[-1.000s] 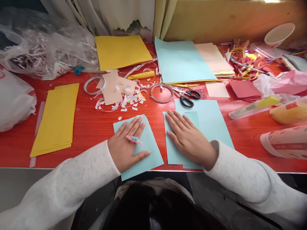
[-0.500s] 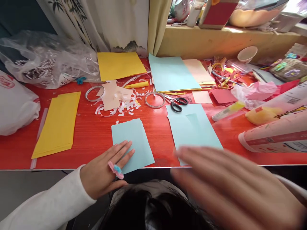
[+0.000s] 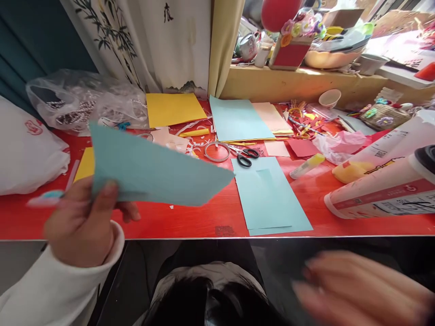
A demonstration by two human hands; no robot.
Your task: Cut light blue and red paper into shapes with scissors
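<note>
Paper (image 3: pixel 152 174), a thin pale-blue sheet with a rough edge, is pinched at its left end by the person's left hand (image 3: pixel 84 222) above a red wood-grained tabletop (image 3: pixel 190 224), well apart from the blurred right hand (image 3: pixel 360 285), whose grip cannot be told. It should handle as light, limp and easily creased, best held by an edge. At left, a clear plastic bag (image 3: pixel 105 95) holds shiny bead strings (image 3: pixel 71 118); a white plastic bag (image 3: pixel 30 154) hides its contents.

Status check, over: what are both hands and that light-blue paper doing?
Left hand grips light-blue paper sheet above red tabletop. Right hand blurred, grip unclear. Black-handled metal scissors overlap far edge of flat light-blue papers.
</note>
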